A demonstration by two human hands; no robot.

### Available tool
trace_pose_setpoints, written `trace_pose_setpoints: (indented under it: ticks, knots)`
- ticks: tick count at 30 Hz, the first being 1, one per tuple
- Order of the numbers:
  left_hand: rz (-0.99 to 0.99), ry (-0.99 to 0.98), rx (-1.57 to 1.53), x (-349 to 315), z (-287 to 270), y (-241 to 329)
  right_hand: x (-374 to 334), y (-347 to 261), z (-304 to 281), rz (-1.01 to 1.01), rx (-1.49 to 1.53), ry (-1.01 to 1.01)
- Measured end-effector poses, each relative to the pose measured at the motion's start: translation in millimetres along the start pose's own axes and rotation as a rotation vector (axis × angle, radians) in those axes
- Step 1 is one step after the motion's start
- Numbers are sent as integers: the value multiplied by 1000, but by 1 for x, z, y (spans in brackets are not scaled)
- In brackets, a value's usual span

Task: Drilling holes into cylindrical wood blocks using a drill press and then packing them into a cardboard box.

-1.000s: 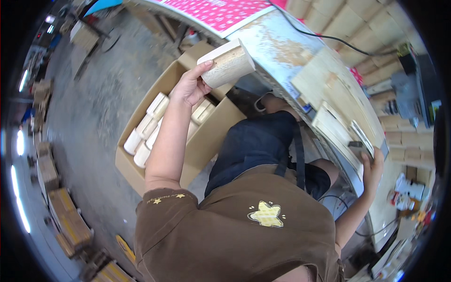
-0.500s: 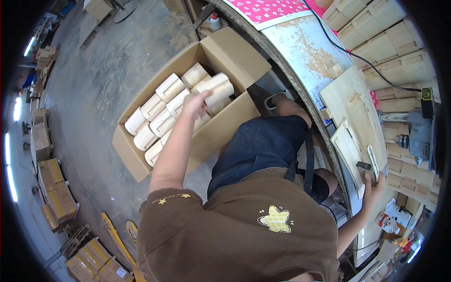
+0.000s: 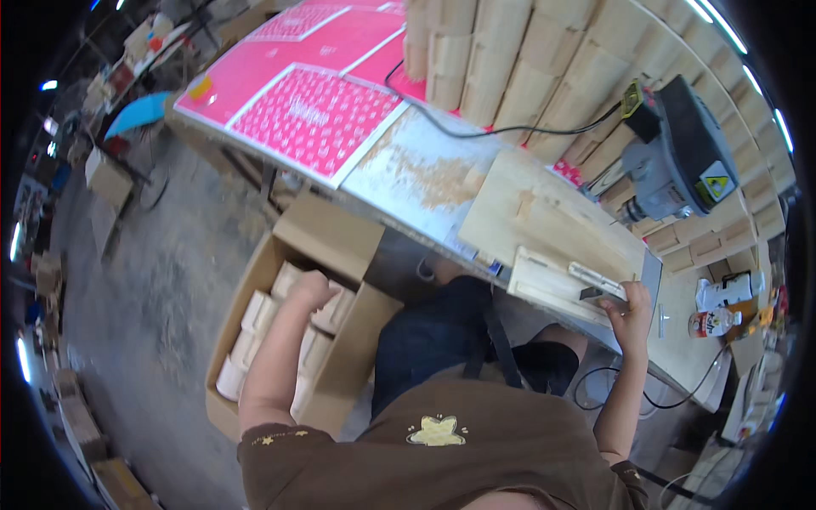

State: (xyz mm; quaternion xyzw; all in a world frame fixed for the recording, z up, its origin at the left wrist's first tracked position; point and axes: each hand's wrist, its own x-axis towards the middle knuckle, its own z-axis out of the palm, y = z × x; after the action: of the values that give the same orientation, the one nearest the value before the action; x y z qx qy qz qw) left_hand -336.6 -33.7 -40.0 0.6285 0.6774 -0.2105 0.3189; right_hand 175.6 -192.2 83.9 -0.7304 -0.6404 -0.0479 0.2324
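Observation:
My left hand (image 3: 311, 291) is down in an open cardboard box (image 3: 347, 365), over pale wooden blocks (image 3: 257, 313) with rounded sides and slots. Its fingers are curled closed, and whatever they hold, if anything, is hidden. At the bench, my right hand (image 3: 630, 316) is closed around a small dark flat-ended piece (image 3: 592, 293), whose end sticks out past the fingers. That piece lies against a wooden jig (image 3: 552, 285) with a light strip along its side, on a plywood board (image 3: 544, 208).
A grey drill-like machine (image 3: 667, 174) stands beyond the jig, its black cable crossing the bench. Stacked wooden blocks (image 3: 484, 64) line the bench's far side. Sawdust (image 3: 429, 174) covers part of the white surface beside a pink patterned sheet (image 3: 319, 119). A bottle (image 3: 712, 323) stands at right.
My view has swung toward the bench. My left hand, which was on a block at the top of the pile, is now closed lower in the box. My right hand stays at the jig.

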Motion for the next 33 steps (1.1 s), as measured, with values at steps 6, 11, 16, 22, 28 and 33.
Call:
trace_pose_setpoints:
  ticks: [6, 11, 16, 22, 28, 33]
  knots:
    - [563, 954, -560, -44, -224, 124, -4, 7, 0, -2, 2, 21]
    - [1066, 1125, -841, -13, -347, 250, -2, 1, -5, 27, 3, 44]
    - [860, 1304, -893, 51, -396, 322, 3, -4, -9, -11, -10, 40]
    - [887, 1369, -1008, 54, -388, 325, -2, 0, -6, 19, 34, 37]
    - [1255, 1385, -1196, -21, -310, 285, -7, 3, -6, 12, 29, 10]
    - [1420, 933, -666, -85, -193, 257, -4, 9, -3, -5, 25, -4]
